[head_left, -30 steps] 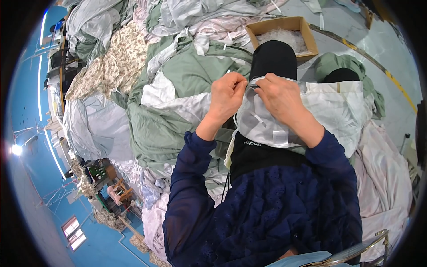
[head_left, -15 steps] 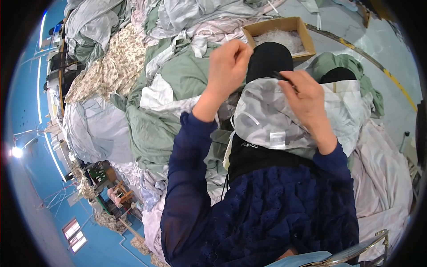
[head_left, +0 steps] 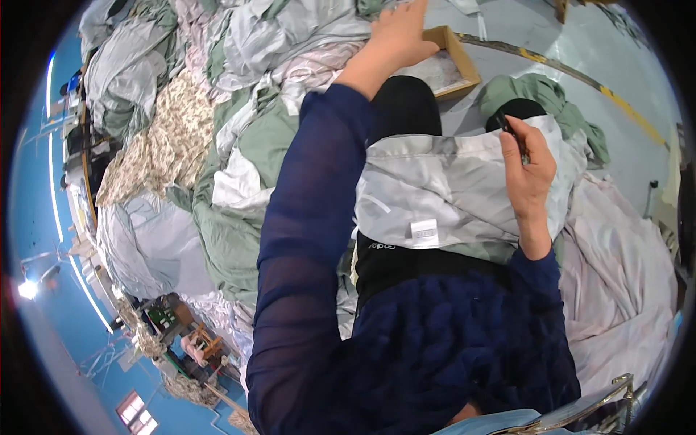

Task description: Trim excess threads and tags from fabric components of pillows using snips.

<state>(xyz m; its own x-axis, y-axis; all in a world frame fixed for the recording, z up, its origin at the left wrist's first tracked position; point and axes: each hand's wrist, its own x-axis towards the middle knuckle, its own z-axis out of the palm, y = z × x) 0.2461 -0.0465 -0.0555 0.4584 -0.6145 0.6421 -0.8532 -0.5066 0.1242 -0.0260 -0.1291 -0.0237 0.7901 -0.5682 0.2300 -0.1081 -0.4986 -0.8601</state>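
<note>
Reaching left hand (head_left: 395,32) over cardboard box (head_left: 444,67) (right hand (head_left: 528,170) pinching dark tool (head_left: 513,135)).

Left hand (head_left: 395,32) fingertips cut off by the top edge.

left hand (head_left: 397,35) now at cardboard box (head_left: 464,61) (off cloth)
</note>
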